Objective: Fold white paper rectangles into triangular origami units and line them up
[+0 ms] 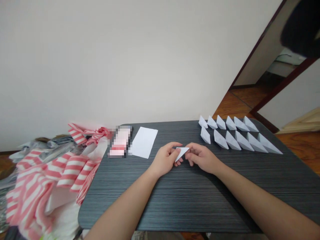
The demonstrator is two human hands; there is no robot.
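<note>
I'm holding a small folded white paper triangle [181, 153] up just off the desk [160, 206], right between my hands. My left hand [165, 159] pinches its wide end between thumb and curled fingers, and my right hand [201, 158] pinches the other side, its fingertips close to the left hand but not quite meeting it. Neither hand is spread; both are curled in around the paper, with my forearms resting out toward the near edge of the dark grey wood-grain top.

To the right, just past my right hand, twelve folded paper pieces [241, 136] stand in two neat rows of six, all pointing the same way, near the far corner of the desk. To the left, well beside my left hand, lies a flat white paper sheet [143, 142], and just next to it is a pink-and-white item [120, 141] too blurred to make out. Beyond the desk's left edge, a heap of pink-and-white striped bags [50, 176] spills over. Past the far right corner I can see a wooden floor [237, 106].
</note>
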